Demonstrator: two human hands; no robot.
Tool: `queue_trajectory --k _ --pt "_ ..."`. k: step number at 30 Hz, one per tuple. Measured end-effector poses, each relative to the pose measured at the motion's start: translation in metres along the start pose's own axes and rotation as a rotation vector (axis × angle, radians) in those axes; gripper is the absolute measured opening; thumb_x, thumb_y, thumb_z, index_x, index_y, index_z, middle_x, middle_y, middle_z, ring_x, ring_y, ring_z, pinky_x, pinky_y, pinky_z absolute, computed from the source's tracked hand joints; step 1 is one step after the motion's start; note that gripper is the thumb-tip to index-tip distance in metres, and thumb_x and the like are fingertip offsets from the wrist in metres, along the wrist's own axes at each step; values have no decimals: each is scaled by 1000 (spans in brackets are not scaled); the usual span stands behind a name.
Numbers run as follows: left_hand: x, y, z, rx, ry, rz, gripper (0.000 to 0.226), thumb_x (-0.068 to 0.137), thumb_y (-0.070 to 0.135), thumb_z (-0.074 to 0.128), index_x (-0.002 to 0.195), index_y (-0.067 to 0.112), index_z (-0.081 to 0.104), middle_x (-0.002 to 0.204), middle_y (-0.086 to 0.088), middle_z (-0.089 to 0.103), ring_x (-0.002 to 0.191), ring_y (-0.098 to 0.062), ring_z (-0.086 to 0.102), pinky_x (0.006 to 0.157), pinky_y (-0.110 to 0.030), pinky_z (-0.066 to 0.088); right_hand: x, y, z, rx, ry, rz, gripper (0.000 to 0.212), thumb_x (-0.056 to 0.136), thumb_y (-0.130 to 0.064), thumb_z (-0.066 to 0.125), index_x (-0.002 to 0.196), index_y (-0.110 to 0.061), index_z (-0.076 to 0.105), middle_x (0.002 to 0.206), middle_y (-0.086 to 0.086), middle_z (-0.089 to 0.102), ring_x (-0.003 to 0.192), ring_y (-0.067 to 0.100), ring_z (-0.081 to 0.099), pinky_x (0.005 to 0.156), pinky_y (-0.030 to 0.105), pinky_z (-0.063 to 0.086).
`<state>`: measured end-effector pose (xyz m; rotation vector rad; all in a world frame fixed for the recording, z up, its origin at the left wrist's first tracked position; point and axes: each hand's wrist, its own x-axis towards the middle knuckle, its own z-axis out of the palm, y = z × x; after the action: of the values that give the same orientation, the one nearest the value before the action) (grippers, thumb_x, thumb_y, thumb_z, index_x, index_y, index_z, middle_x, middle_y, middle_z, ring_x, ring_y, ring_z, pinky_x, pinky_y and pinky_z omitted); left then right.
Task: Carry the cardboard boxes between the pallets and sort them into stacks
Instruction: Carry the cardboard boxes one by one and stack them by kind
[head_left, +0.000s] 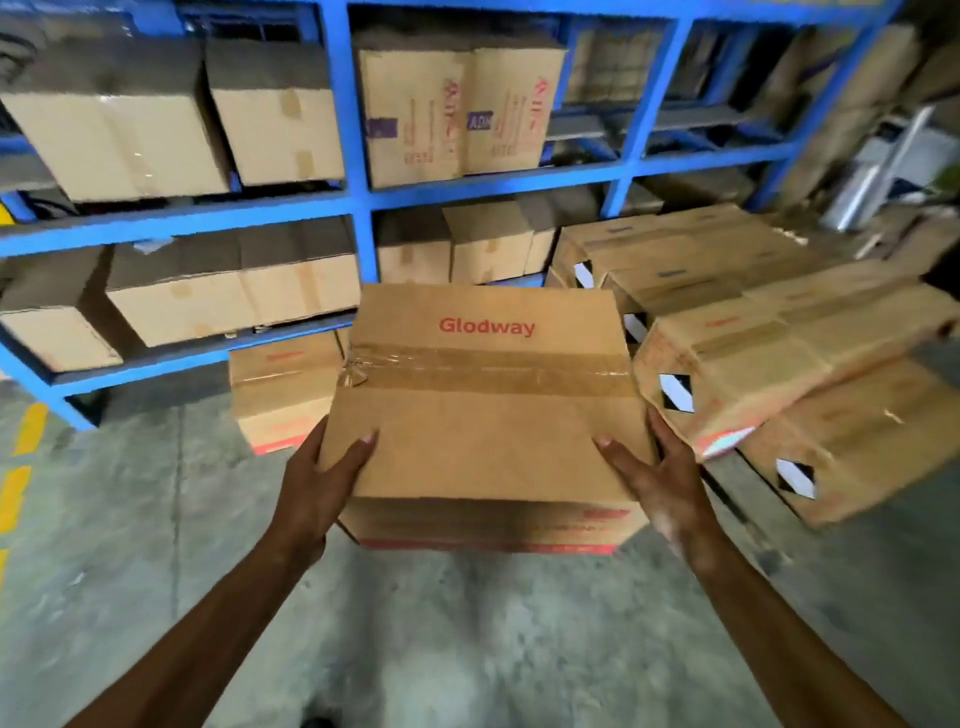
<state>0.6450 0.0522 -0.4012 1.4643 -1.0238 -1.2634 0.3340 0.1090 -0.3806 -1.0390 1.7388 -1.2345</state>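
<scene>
Right now, in the head view, I see the Glodway box (485, 410) held out at the centre of the frame, clear of the concrete floor (130, 545). My left hand (324, 480) clamps its near left corner, thumb lying flat on the top panel and the fingers gone round the side. My right hand (652, 475) mirrors it on the near right corner, thumb on top, fingers spread down the side wall. So each grip is wrapped on the box, not slack; I judge the two-corner hold is there to keep the load level, since the taped seam (483, 369) runs across the top and gives nothing to catch.

At the right of the frame sits the stack of matching boxes (779, 338), some tilted and overhanging. One more box (283, 389) stands behind the carried one at centre left. Blue shelving (358, 171) fills the upper frame with other cartons. The pallets themselves I cannot make out. I judge the box is mid-carry, with its stack not yet chosen.
</scene>
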Motion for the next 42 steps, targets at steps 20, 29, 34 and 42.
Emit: queue_trajectory --k 20,29,34,42 --pt "-229 -61 465 365 -414 -115 66 83 48 65 134 11 47 124 -5 55 103 -22 53 82 -36 48 -56 136 -519 -118 271 263 43 78 -30 76 118 -25 64 105 3 70 93 25 67 83 36 54" --pt "-207 -116 615 496 -319 -242 72 76 55 69 128 10 50 125 -9 58 104 -25 60 86 -41 53 87 225 -632 -146 120 248 29 82 -13 72 109 -20 63 92 -1 69 73 3 65 60 14 53" --pt "-173 -187 708 506 -173 -290 68 76 54 69 124 10 51 119 -7 61 99 -24 63 83 -40 55 205 335 -669 -205 -35 192 38 81 -23 74 117 -20 62 104 1 69 93 17 65 74 18 55" --pt "-164 -326 825 451 -8 -301 52 83 46 67 124 20 49 117 3 60 99 -12 62 78 -27 54 330 500 -703 -344 -204 130 79 78 -44 72 144 -17 40 136 5 54 121 22 54 102 35 45"
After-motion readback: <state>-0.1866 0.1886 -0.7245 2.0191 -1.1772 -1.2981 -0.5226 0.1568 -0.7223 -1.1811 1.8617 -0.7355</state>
